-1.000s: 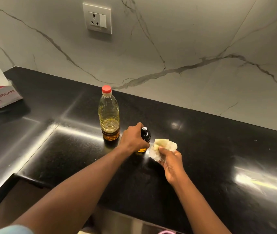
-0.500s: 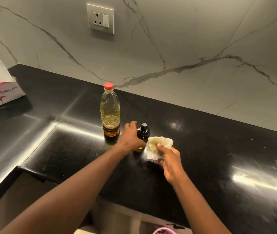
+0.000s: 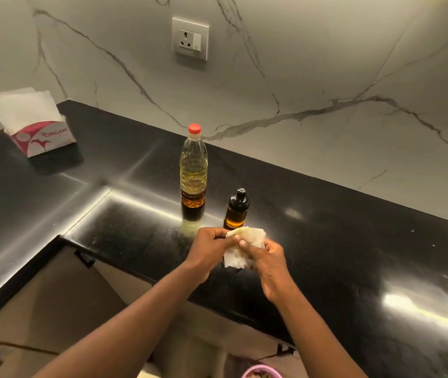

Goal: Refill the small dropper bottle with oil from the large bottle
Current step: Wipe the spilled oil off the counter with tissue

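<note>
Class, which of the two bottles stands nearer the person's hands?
The small dark dropper bottle with the black cap; the taller clear bottle has a red cap.

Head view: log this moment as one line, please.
left hand, right hand: grip tissue | dropper bottle: capped, upright, free | large bottle: capped, upright

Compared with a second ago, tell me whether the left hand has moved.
Yes. The left hand let go of the dropper bottle and drew back from the oil bottle, onto the tissue.

Red-capped large bottle point(image 3: 193, 170); amber dropper bottle point(image 3: 236, 211); black counter point(image 3: 331, 230); grey-veined white wall point(image 3: 312, 64)
</note>
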`<state>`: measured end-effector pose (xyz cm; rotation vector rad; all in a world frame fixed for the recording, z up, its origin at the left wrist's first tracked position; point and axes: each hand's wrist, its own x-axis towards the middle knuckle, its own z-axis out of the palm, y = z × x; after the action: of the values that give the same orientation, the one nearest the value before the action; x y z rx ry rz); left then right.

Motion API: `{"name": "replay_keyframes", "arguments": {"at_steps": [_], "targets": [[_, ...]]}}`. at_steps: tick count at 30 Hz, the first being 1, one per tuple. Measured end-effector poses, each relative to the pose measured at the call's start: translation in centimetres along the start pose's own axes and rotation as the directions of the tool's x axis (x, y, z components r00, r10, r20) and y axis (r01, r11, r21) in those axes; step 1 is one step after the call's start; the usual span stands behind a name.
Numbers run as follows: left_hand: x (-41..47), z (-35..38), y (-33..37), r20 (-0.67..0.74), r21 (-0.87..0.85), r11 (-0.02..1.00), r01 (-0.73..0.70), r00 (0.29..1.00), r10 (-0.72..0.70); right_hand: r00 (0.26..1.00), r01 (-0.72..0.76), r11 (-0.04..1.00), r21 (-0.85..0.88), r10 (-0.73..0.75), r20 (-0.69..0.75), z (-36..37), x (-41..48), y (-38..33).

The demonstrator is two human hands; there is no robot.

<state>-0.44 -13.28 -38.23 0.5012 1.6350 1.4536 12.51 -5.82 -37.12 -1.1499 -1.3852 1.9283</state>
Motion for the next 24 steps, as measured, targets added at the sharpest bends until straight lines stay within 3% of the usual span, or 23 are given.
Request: {"name": "replay_keyframes", "arguments": {"at_steps": [8, 11, 14, 21, 23, 24], "targets": [[-2.2, -0.6, -1.0, -0.022, -0.042, 0.997, 0.069, 0.997, -0.070, 0.997, -0.034, 0.999, 0.017, 0.035, -0.065, -1.5, -1.6, 1.3], [-3.0, -0.6, -1.9, 0.075, -0.026, 0.993, 0.111, 0.991, -0.109, 0.997, -0.072, 0.995, 0.075, 0.073, -0.021, -2.0, -3.1, 2.0], [-4.1, -0.7, -2.6, 0.183, 0.011, 0.993, 0.114, 0.976, -0.114, 0.993, -0.110, 0.993, 0.028, 0.109, 0.043, -1.9, -4.8, 3.5], [-4.1, -2.7, -3.7, 0.118, 0.052, 0.993, 0.102, 0.987, -0.107, 0.987, -0.106, 0.992, 0.070, 0.113, -0.117, -1.6, -6.0, 3.6], [-4.2, -3.1, -3.6, 0.109, 0.053, 0.995, 0.086, 0.990, -0.091, 0.984, -0.081, 0.996, 0.023, 0.084, -0.158, -1.1, -6.0, 3.5], [-4.4, -3.3, -3.6, 0.100, 0.056, 0.995, 0.080, 0.991, -0.085, 0.977, -0.027, 0.995, -0.097, 0.006, -0.212, -1.0, -6.0, 3.9]]}}
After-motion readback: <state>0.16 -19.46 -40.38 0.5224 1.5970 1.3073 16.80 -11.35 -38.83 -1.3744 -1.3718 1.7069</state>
